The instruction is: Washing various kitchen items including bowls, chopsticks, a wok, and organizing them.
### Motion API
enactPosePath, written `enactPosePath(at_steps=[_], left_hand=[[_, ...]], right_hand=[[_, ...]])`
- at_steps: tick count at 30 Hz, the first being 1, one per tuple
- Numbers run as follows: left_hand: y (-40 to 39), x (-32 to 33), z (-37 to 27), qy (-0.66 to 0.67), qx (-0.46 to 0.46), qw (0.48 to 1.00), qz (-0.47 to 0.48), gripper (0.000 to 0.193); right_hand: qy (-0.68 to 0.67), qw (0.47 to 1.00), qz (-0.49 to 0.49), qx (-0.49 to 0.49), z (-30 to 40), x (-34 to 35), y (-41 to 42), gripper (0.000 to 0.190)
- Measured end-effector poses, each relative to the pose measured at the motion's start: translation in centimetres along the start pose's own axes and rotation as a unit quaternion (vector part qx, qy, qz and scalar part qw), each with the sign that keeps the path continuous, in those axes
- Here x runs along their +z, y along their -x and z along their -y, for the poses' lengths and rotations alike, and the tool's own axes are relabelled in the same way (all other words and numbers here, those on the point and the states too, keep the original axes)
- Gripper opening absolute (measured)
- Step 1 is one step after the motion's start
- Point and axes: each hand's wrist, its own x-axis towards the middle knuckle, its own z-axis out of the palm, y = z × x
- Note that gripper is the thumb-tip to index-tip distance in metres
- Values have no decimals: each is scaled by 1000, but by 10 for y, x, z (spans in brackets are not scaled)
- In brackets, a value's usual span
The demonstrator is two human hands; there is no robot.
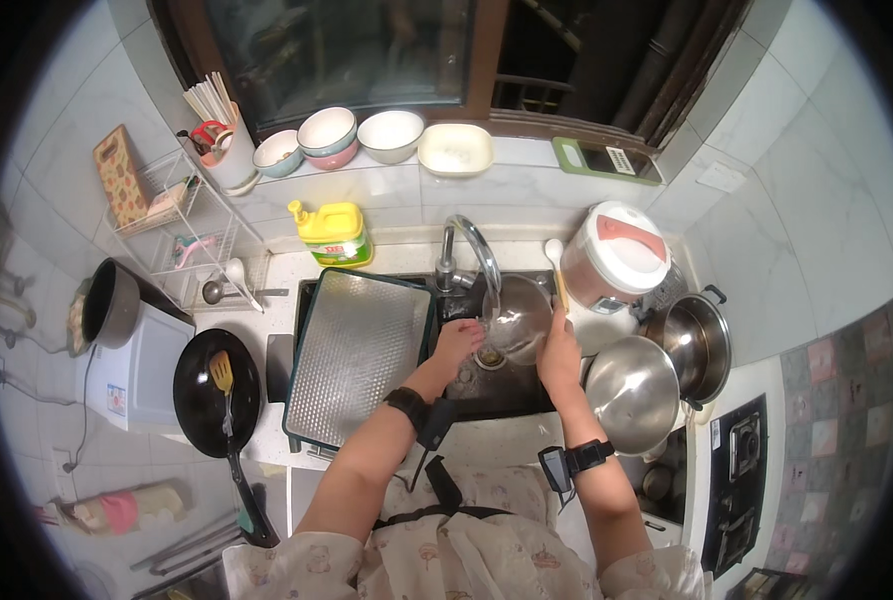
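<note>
A round see-through lid or bowl [520,324] is tilted over the black sink [491,409], below the curved chrome faucet [484,244]. My right hand [560,352] grips its right edge. Water seems to run from the spout onto it. My left hand [459,343] is at its left side, fingers slightly bent and nothing visible in them; whether the fingertips touch the rim is unclear. Under the clear piece, the sink drain [490,360] partly shows. A textured metal tray with a dark green rim [360,352] lies across the sink's left part.
Right of the sink stand a rice cooker [622,255], a steel bowl [632,394] and a steel pot [698,349]. A yellow detergent jug [334,234] is behind the tray. Leftward are a black wok [217,394] with a spatula and a wire rack [183,199]. Several bowls [391,135] line the sill.
</note>
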Motion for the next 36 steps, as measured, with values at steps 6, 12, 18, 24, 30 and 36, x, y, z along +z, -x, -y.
enactPosePath(at_steps=[6, 12, 18, 24, 30, 36], left_hand=[[4, 13, -9, 98, 24, 992, 78, 32], [5, 21, -13, 87, 35, 989, 118, 33], [5, 10, -12, -5, -24, 997, 76, 36], [12, 3, -12, 17, -83, 992, 97, 38], [11, 34, -3, -42, -95, 985, 135, 35], [14, 43, -7, -70, -92, 985, 128, 33]], right_hand=[[60, 997, -46, 29, 12, -27, 0, 74], [89, 966, -193, -150, -13, -44, 13, 75], [-52, 971, -224, 63, -52, -75, 32, 71], [-322, 877, -158, 318, -176, -93, 90, 45], [-271, 879, -86, 383, -193, -70, 118, 55], [-203, 866, 23, 457, -186, -71, 114, 61]])
